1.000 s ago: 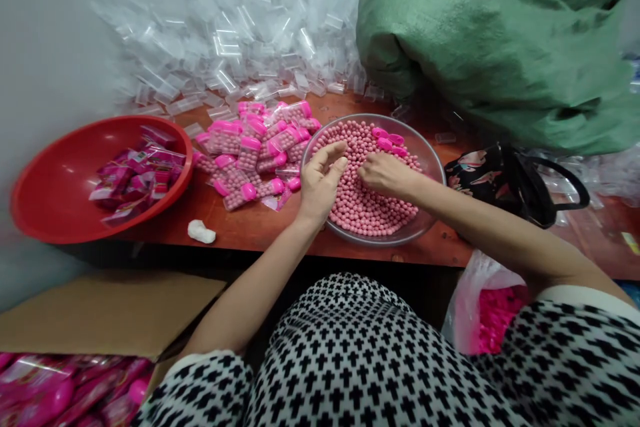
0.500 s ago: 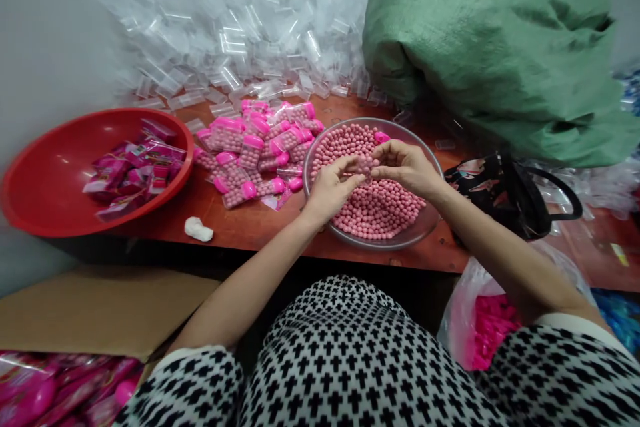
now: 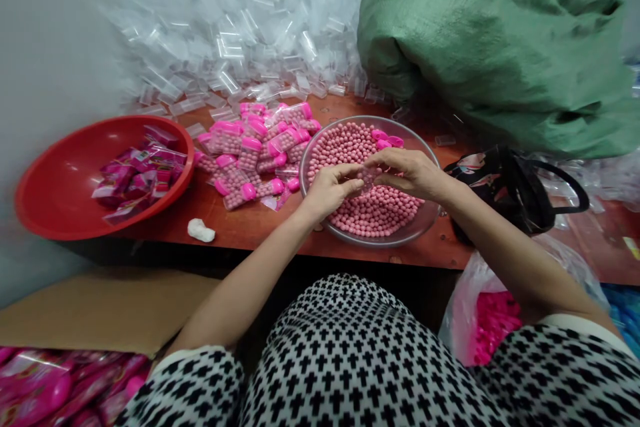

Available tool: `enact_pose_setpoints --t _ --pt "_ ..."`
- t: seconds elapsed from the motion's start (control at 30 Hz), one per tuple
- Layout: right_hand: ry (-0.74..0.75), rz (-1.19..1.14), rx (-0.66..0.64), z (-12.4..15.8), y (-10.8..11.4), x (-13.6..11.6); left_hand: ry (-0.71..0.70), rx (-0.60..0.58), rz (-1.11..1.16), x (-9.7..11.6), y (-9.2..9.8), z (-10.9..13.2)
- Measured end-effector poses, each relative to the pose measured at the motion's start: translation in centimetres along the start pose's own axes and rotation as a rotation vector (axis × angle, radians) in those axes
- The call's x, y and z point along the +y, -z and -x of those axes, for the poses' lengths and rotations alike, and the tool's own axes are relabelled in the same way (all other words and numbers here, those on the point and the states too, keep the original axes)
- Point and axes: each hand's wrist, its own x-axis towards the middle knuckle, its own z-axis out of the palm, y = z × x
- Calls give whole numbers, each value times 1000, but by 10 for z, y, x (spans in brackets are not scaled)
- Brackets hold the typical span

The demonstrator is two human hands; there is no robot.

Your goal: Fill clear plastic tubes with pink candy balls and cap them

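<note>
Over a clear bowl (image 3: 425, 223) of round pink beads (image 3: 373, 217), my left hand (image 3: 331, 192) pinches one end of a small clear plastic tube (image 3: 368, 177). Fingers of my right hand (image 3: 411, 172) close on the tube's other end. Pinkish beads seem to show through its wall, though the fingers cover much of it. Bright pink caps (image 3: 387, 139) lie on the beads just behind my right hand. Left of the bowl is a pile of bead-filled tubes with pink caps (image 3: 250, 153).
A red basin (image 3: 55, 193) holds pink packets. Clear empty tubes (image 3: 240, 27) heap along the back. A green sack (image 3: 480, 40) and a black bag (image 3: 505, 190) stand right. A white lump (image 3: 201, 230) lies near the table edge. Below are a cardboard box (image 3: 105, 307) and a plastic bag (image 3: 463, 313).
My right hand has shifted slightly lower over the bowl, and more of the pink caps behind it shows. Both hands still grip the tube. The view has shifted a little.
</note>
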Motion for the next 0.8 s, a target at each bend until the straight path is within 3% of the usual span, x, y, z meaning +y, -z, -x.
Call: enact_pose_setpoints --t 0.3,0.47,0.7,0.8 --pt "-107 -131 -17 6 -5 -3 18 -12 -62 3 -2 0" --pt "-162 -163 -3 6 -7 -3 6 37 -123 1 -1 0" --pt "-292 -137 -14 19 -2 2 84 63 79 2 -2 0" --pt "-324 -38 89 21 1 2 155 45 215 7 -3 0"
